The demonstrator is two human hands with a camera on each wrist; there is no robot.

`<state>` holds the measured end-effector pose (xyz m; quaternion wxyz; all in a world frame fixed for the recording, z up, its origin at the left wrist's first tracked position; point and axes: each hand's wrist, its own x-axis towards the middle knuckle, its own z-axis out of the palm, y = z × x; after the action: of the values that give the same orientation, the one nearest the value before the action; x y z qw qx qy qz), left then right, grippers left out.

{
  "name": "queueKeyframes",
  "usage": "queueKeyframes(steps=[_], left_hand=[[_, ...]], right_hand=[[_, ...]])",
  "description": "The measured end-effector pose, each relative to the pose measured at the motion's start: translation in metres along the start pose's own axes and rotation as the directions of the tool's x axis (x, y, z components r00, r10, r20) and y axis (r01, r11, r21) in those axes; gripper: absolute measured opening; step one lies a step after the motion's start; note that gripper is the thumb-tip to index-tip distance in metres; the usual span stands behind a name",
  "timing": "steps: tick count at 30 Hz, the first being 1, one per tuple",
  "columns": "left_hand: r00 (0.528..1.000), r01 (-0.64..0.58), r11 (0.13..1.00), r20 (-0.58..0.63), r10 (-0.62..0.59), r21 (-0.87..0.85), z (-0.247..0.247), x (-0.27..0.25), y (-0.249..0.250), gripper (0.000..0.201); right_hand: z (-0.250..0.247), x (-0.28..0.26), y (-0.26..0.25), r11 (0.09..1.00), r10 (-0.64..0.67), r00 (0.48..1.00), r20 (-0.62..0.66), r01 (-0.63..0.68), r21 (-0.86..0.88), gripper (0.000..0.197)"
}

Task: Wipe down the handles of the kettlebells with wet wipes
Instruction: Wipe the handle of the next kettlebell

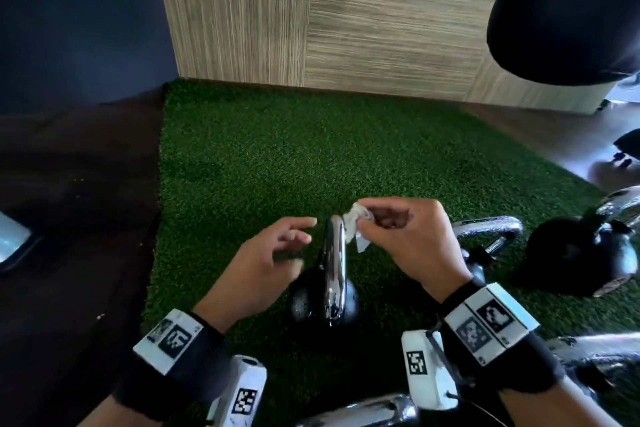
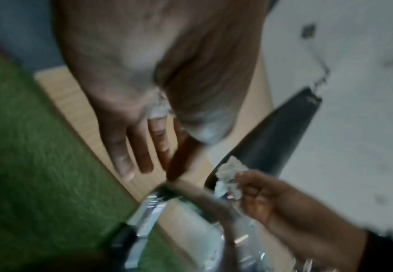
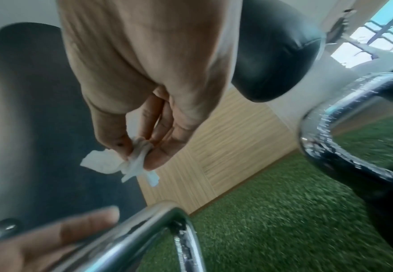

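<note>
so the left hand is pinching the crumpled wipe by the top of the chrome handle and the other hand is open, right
Wrong hand. The right hand pinches the crumpled wipe by the top of the chrome handle; the left hand is the open one. The head view shows it.

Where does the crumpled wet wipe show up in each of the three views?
Head: wet wipe just above centre, pinched in the right hand beside the top of the chrome kettlebell handle.
Left wrist: wipe right of centre, lower half.
Right wrist: wipe left of centre, at the fingertips.
Shared landmark: that chrome handle.
</note>
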<state>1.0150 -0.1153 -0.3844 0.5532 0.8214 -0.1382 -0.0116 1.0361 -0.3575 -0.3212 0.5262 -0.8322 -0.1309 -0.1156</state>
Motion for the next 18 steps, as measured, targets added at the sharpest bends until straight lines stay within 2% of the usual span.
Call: queueKeyframes(steps=[1, 3, 4, 5, 7, 10, 12, 15, 18], left_hand=[[0.995, 0.003, 0.990, 0.094, -0.016, 0.143, 0.002, -0.002, -0.011, 0.081], [0.952, -0.016, 0.939, 0.293, -0.091, 0.345, 0.017, -0.002, -0.032, 0.130], [0.933, -0.013, 0.920, 0.335, -0.130, 0.393, 0.029, -0.002, -0.040, 0.148], [0.932, -0.009, 0.909, 0.332, -0.143, 0.417, 0.043, -0.001, -0.046, 0.158], [0.967, -0.072, 0.873, 0.250, -0.058, 0.483, 0.070, 0.002, -0.053, 0.152], [0.979, -0.191, 0.826, 0.165, 0.121, 0.531, 0.081, 0.002, -0.063, 0.123], [0.967, -0.249, 0.871, 0.164, 0.197, 0.423, 0.072, 0.003, -0.069, 0.116], [0.925, -0.369, 0.903, 0.185, 0.333, 0.219, 0.059, 0.005, -0.061, 0.117], [0.917, -0.385, 0.904, 0.186, 0.353, 0.185, 0.058, 0.007, -0.057, 0.115]], right_hand=[[-0.002, 0.004, 0.010, 0.999, 0.053, 0.998, -0.029, -0.053, -0.012, 0.026], [0.000, 0.011, 0.033, 0.982, 0.150, 0.987, -0.064, -0.156, -0.104, 0.024], [0.003, 0.013, 0.044, 0.967, 0.199, 0.978, -0.064, -0.207, -0.150, 0.024], [0.009, 0.015, 0.054, 0.949, 0.250, 0.966, -0.059, -0.257, -0.182, 0.024], [0.021, 0.018, 0.073, 0.916, 0.356, 0.933, -0.046, -0.358, -0.181, 0.027], [0.039, 0.020, 0.093, 0.876, 0.479, 0.878, -0.003, -0.478, -0.062, 0.026], [0.049, 0.018, 0.101, 0.868, 0.496, 0.868, 0.015, -0.496, -0.016, 0.023], [0.056, 0.012, 0.108, 0.875, 0.483, 0.875, 0.007, -0.483, -0.005, 0.021], [0.057, 0.006, 0.106, 0.865, 0.499, 0.866, 0.034, -0.500, 0.028, 0.009]])
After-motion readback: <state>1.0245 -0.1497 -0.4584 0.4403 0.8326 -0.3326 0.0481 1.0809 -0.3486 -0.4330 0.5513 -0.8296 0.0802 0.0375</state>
